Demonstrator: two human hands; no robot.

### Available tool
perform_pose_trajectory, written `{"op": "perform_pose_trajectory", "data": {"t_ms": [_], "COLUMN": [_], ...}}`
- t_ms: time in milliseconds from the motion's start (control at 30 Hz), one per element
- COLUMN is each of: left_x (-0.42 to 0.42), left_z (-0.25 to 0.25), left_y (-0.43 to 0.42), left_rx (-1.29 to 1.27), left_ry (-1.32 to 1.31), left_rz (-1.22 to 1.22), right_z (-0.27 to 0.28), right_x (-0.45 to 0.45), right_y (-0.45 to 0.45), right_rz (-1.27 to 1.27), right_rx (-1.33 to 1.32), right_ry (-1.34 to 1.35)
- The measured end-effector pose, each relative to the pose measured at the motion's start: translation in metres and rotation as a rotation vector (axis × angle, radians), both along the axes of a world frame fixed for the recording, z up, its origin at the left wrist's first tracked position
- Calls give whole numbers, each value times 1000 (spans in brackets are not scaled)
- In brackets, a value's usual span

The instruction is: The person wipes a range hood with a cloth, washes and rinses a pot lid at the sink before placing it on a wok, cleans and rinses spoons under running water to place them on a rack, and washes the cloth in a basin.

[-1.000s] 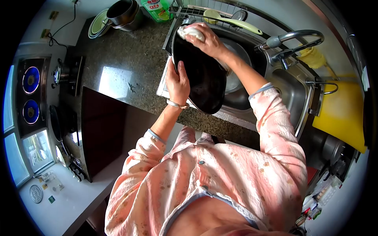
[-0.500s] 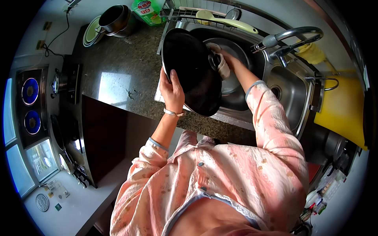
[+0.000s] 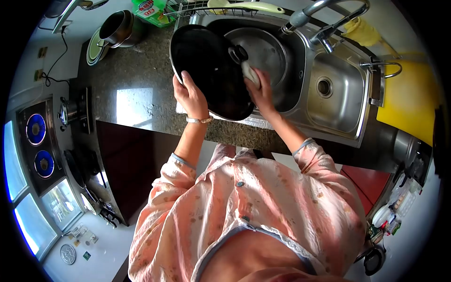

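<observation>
A large dark pot lid [image 3: 211,75] with a black knob [image 3: 238,54] is tilted up over the counter edge and the left part of the sink. My left hand [image 3: 191,97] grips its rim on the near left side, thumb over the dark face. A pale, bunched cloth [image 3: 250,74] is in my right hand [image 3: 261,91], against the lid just below the knob. Behind the lid, a round metal pan [image 3: 275,51] sits in the larger sink basin [image 3: 296,56], partly hidden.
A faucet [image 3: 324,35] arches over the double sink, whose smaller basin [image 3: 340,94] lies right. A pale green ladle [image 3: 249,6] rests on the wire rack behind. Dark pots [image 3: 115,30] and a green bottle [image 3: 152,11] stand on the back-left counter. A yellow board [image 3: 408,103] is at right.
My right hand and the cloth have moved from behind the knob down toward the lid's near right side. The left hand keeps its hold on the rim. The whole view has shifted slightly.
</observation>
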State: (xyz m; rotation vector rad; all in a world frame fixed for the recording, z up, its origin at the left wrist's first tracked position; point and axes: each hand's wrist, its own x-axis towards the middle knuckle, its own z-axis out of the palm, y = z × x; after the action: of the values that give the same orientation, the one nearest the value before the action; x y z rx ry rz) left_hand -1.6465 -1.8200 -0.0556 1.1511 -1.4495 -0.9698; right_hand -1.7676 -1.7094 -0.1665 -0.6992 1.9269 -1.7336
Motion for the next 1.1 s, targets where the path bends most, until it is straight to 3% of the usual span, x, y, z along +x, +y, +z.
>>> {"op": "perform_pose_trajectory", "data": {"t_ms": [100, 133, 233, 333, 533, 667, 767, 1067, 1100], "left_x": [-3, -7, -11, -11, 11, 21, 33, 77, 81], "left_z": [-2, -1, -2, 4, -2, 14, 21, 25, 24], "left_y": [6, 8, 3, 3, -11, -10, -8, -14, -16], "left_rx": [-16, 22, 23, 0, 2, 68, 93, 255, 237], "left_ry": [-73, -27, 43, 83, 86, 209, 209, 201, 176], "left_rz": [-18, -21, -64, -34, 16, -13, -48, -111, -106], "right_z": [58, 72, 99, 101, 53, 27, 14, -28, -37], "right_x": [8, 13, 27, 20, -18, -50, -75, -102, -102], "right_y": [3, 4, 2, 7, 45, 48, 39, -29, -39], "right_rz": [181, 250, 380, 493, 799, 814, 931, 741, 707], "right_rx": [-110, -182, -193, -161, -42, -38, 160, 175, 297], "right_ry": [522, 495, 742, 735, 832, 866, 982, 1210, 1220]}}
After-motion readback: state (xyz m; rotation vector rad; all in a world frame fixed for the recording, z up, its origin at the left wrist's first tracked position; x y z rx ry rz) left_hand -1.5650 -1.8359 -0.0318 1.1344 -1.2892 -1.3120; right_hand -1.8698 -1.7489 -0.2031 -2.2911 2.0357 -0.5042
